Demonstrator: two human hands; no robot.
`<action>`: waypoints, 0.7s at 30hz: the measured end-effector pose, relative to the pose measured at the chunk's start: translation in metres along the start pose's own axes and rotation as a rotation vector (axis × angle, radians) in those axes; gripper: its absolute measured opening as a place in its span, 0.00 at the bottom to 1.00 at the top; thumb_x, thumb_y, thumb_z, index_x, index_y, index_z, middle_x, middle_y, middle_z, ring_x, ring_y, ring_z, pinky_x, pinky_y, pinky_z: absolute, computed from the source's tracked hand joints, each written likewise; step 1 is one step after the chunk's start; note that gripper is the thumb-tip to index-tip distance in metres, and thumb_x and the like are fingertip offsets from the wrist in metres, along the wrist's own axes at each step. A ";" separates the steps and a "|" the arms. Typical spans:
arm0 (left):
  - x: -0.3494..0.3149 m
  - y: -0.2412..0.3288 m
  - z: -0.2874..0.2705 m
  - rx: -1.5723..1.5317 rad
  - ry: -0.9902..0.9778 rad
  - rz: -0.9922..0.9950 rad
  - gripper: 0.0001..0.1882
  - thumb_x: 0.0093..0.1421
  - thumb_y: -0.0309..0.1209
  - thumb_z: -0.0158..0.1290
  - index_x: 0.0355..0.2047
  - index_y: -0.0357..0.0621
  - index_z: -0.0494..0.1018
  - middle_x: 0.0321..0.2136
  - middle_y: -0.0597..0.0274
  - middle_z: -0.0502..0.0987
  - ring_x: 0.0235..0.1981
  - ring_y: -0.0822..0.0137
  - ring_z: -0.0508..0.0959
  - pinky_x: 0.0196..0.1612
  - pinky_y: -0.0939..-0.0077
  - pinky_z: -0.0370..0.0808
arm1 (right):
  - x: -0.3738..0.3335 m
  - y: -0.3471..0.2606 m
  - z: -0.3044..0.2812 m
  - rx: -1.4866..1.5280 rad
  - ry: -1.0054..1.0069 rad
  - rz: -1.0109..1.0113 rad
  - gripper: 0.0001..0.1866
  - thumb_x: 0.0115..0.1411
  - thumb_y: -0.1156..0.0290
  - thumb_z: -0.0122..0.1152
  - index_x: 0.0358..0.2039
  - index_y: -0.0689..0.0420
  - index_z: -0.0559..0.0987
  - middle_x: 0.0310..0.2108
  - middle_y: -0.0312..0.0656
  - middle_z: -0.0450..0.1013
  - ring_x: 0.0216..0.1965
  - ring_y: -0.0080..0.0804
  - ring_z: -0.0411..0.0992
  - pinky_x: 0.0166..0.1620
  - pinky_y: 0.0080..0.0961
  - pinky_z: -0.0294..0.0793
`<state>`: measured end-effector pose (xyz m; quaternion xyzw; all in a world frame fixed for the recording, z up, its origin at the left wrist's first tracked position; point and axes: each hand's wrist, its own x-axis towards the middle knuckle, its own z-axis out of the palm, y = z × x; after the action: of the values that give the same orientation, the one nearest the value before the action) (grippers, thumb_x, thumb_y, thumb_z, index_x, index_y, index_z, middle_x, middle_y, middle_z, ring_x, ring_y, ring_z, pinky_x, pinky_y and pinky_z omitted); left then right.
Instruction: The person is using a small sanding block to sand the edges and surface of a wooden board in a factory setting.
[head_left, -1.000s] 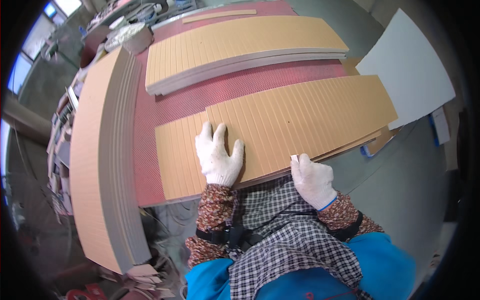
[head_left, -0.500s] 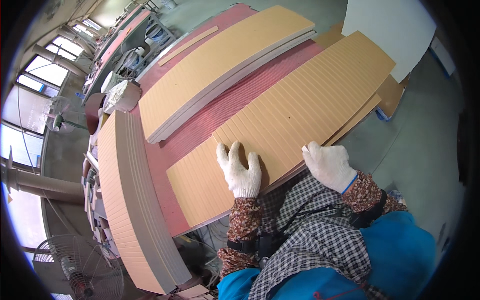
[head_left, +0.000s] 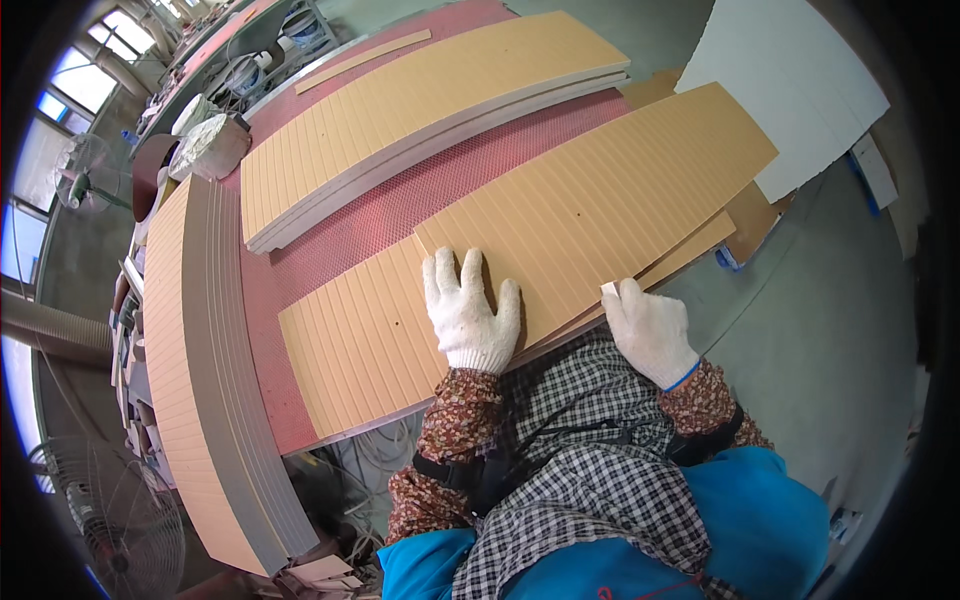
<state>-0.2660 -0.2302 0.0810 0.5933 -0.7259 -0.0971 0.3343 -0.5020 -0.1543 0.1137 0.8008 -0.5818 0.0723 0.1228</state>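
Note:
A tan grooved board lies slantwise across another tan grooved board near the front edge of the red table. Gloved in white, my left hand rests flat with fingers spread, near the upper board's left end, where the two boards overlap. My right hand, also gloved, is closed in a pinch at the upper board's near edge. Between its thumb and fingers a small white piece sticks out; its kind I cannot make out.
Stacked grooved boards lie at the back of the table, beside a narrow strip. A taller board stack stands at the left, near a fan. A white panel stands at the right.
The whole view has shifted, so the table and boards sit further left. Both hands keep nearly the same places on the boards.

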 end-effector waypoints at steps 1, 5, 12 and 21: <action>-0.001 -0.001 0.001 0.009 0.002 0.003 0.30 0.59 0.36 0.65 0.59 0.37 0.73 0.65 0.34 0.65 0.69 0.32 0.61 0.70 0.40 0.63 | -0.002 -0.004 0.000 -0.003 -0.013 -0.021 0.09 0.67 0.70 0.60 0.44 0.60 0.80 0.30 0.40 0.69 0.18 0.29 0.75 0.16 0.30 0.70; 0.004 0.005 -0.012 0.010 -0.005 0.000 0.30 0.59 0.35 0.65 0.60 0.37 0.73 0.65 0.34 0.65 0.69 0.32 0.62 0.70 0.39 0.63 | 0.001 -0.014 -0.015 0.008 -0.009 -0.038 0.06 0.69 0.70 0.60 0.39 0.60 0.79 0.24 0.39 0.70 0.16 0.30 0.74 0.16 0.31 0.70; 0.002 0.003 -0.013 0.007 0.017 -0.001 0.30 0.58 0.35 0.65 0.60 0.37 0.73 0.65 0.33 0.65 0.69 0.30 0.62 0.69 0.38 0.63 | 0.010 -0.018 -0.021 0.140 -0.107 0.176 0.15 0.73 0.63 0.58 0.29 0.54 0.72 0.10 0.39 0.70 0.12 0.38 0.74 0.17 0.36 0.71; 0.002 0.005 -0.018 -0.008 0.030 -0.017 0.31 0.57 0.35 0.66 0.60 0.37 0.74 0.65 0.31 0.65 0.68 0.29 0.62 0.69 0.38 0.63 | 0.125 -0.001 0.007 0.211 -0.261 0.203 0.20 0.76 0.56 0.46 0.36 0.57 0.78 0.22 0.52 0.80 0.24 0.51 0.82 0.28 0.49 0.80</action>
<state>-0.2600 -0.2260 0.0979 0.5994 -0.7153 -0.0938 0.3467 -0.4625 -0.2703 0.1396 0.7490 -0.6597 0.0404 -0.0463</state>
